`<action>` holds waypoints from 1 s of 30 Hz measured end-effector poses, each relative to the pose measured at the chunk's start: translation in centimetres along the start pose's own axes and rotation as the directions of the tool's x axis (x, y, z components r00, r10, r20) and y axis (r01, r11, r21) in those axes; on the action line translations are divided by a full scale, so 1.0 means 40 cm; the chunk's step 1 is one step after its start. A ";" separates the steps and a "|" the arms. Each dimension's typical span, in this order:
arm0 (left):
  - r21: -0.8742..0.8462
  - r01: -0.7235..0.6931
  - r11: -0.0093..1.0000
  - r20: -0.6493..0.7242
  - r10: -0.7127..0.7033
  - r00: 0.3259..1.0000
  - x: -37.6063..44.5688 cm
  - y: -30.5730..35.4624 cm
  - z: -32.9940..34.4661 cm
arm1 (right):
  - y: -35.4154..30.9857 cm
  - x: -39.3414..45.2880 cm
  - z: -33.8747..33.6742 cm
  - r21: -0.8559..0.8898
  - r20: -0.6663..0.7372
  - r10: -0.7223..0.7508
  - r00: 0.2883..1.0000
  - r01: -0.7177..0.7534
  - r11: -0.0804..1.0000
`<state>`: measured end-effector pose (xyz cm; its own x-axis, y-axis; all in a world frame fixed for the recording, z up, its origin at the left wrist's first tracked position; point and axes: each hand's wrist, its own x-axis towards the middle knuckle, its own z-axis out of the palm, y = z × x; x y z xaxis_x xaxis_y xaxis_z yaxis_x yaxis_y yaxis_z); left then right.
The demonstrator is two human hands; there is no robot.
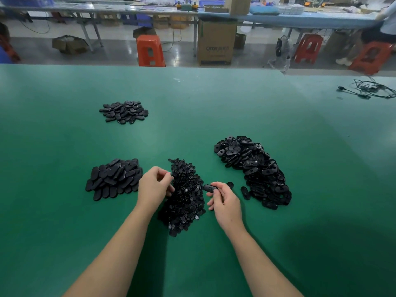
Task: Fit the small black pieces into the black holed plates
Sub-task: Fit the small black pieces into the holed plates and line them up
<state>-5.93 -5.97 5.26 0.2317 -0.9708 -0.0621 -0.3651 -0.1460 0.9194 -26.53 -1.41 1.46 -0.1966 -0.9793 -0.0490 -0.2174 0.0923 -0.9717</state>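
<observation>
The right hand (225, 200) grips a holed plate (209, 188) beside the pile of small pieces (185, 198), where the left hand's (155, 185) curled fingers seem to pick one, probably for pressing into the hole next.

Even overhead light, fairly bright; mat (64, 136) dims toward near corners. Soft dark shadow bottom right. Glare on floor (120, 50) beyond. Wide-angle bend: table edge curves, benches (300, 20) tilt. Person (383, 24) at far right smeared by motion. Black piles lose detail.
</observation>
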 end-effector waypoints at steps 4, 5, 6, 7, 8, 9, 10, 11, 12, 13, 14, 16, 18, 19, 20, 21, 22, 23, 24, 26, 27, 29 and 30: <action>-0.337 0.070 0.939 0.111 -0.034 0.993 -0.016 0.025 0.028 | 0.000 -0.001 0.000 0.000 -0.001 -0.007 1.000 0.007 1.000; -0.377 0.068 0.924 0.138 -0.017 0.990 -0.021 0.029 0.035 | 0.000 0.000 0.000 0.001 -0.002 -0.008 1.000 0.008 1.000; -0.400 0.066 0.914 0.160 -0.001 0.987 -0.025 0.031 0.043 | 0.000 0.000 0.001 0.001 -0.003 -0.010 1.000 0.010 1.000; -0.413 0.069 0.908 0.180 0.007 0.984 -0.028 0.032 0.049 | 0.000 0.000 0.001 0.002 -0.004 -0.012 1.000 0.012 1.000; -0.420 0.079 0.904 0.196 0.005 0.981 -0.031 0.032 0.056 | 0.000 0.000 0.002 0.003 -0.006 -0.015 1.000 0.015 1.000; -0.428 0.094 0.899 0.207 -0.003 0.978 -0.033 0.032 0.062 | 0.001 -0.001 0.001 0.004 -0.007 -0.018 1.000 0.018 1.000; -0.439 0.110 0.892 0.217 -0.013 0.976 -0.034 0.032 0.067 | 0.001 0.000 0.002 0.004 -0.008 -0.020 1.000 0.020 1.000; -0.454 0.127 0.882 0.227 -0.024 0.974 -0.037 0.031 0.072 | 0.003 0.000 0.002 0.003 -0.010 -0.022 1.000 0.022 1.000; -0.468 0.146 0.871 0.237 -0.035 0.971 -0.039 0.032 0.076 | 0.004 0.001 0.003 0.001 -0.012 -0.023 1.000 0.023 1.000; -0.484 0.165 0.859 0.248 -0.047 0.968 -0.041 0.034 0.080 | 0.005 0.002 0.003 0.000 -0.013 -0.023 1.000 0.023 1.000; -0.502 0.187 0.845 0.259 -0.060 0.964 -0.043 0.037 0.085 | 0.007 0.003 0.004 0.001 -0.015 -0.022 1.000 0.022 1.000; -0.538 0.228 0.812 0.277 -0.085 0.957 -0.046 0.045 0.093 | 0.012 0.005 0.004 0.001 -0.018 -0.022 1.000 0.022 1.000; -0.580 0.258 0.773 0.287 -0.103 0.952 -0.048 0.055 0.101 | 0.016 0.006 0.005 0.002 -0.020 -0.022 1.000 0.022 1.000; -0.599 0.266 0.755 0.290 -0.106 0.951 -0.049 0.059 0.105 | 0.017 0.006 0.004 0.002 -0.020 -0.022 1.000 0.022 1.000; -0.611 0.271 0.744 0.291 -0.108 0.951 -0.050 0.062 0.107 | 0.018 0.006 0.005 0.002 -0.020 -0.023 1.000 0.023 1.000; -0.615 0.276 0.739 0.291 -0.112 0.950 -0.051 0.065 0.109 | 0.019 0.006 0.004 0.001 -0.018 -0.026 0.999 0.026 1.000; -0.613 0.278 0.740 0.291 -0.117 0.950 -0.053 0.067 0.111 | 0.019 0.006 0.004 0.000 -0.016 -0.030 0.999 0.030 1.000; -0.608 0.281 0.742 0.290 -0.121 0.949 -0.055 0.068 0.112 | 0.019 0.005 0.004 -0.004 -0.014 -0.035 0.999 0.035 0.999; -0.605 0.283 0.744 0.290 -0.125 0.949 -0.056 0.069 0.114 | 0.019 0.005 0.004 -0.008 -0.012 -0.038 0.999 0.038 0.999; -0.600 0.287 0.746 0.289 -0.132 0.948 -0.057 0.070 0.116 | 0.018 0.005 0.003 -0.011 -0.013 -0.040 0.999 0.039 0.999; -0.592 0.284 0.754 0.286 -0.133 0.949 -0.057 0.071 0.116 | 0.017 0.006 0.004 -0.012 -0.015 -0.039 0.999 0.039 0.999; -0.554 0.267 0.789 0.268 -0.135 0.954 -0.054 0.070 0.117 | 0.016 0.005 0.004 -0.005 -0.017 -0.037 0.999 0.037 0.999; -0.532 0.261 0.805 0.256 -0.140 0.956 -0.052 0.069 0.118 | 0.015 0.006 0.004 -0.001 -0.017 -0.035 0.999 0.035 0.999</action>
<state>-11.68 -5.24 6.10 0.0422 -0.9567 -0.2878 0.2462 -0.2693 0.9311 -26.55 -1.60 0.84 -0.2056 -0.9786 -0.0112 -0.2249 0.0584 -0.9726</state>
